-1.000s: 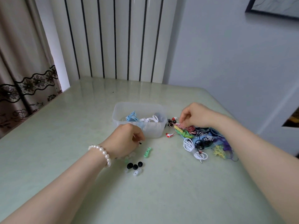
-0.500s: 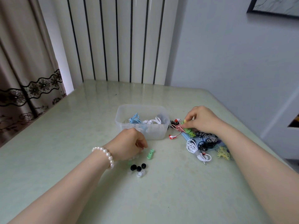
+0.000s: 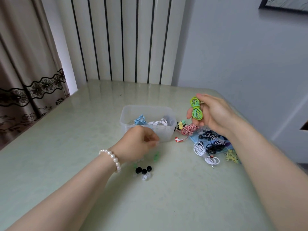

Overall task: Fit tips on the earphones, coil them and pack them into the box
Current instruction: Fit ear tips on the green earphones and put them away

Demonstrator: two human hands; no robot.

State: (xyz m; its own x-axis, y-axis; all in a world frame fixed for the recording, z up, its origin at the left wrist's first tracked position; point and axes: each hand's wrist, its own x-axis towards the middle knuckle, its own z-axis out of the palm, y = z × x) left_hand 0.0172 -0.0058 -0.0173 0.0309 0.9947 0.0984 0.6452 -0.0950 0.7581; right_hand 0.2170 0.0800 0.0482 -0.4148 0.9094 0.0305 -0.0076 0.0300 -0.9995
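One green earphone bundle (image 3: 196, 108), light and springy: my right hand (image 3: 215, 116) is pinching its wrapped waist; left fingers (image 3: 150, 139) are curling, contents hidden.

Box (image 3: 148, 124) mid-table (image 3: 66, 147); earphone pile (image 3: 208, 140) right of it; loose tips (image 3: 143, 171) in front

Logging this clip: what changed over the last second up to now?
The right hand took the green coiled earphones from the pile and lifted them above the table. The left hand stayed by the box; the loose tips did not move.
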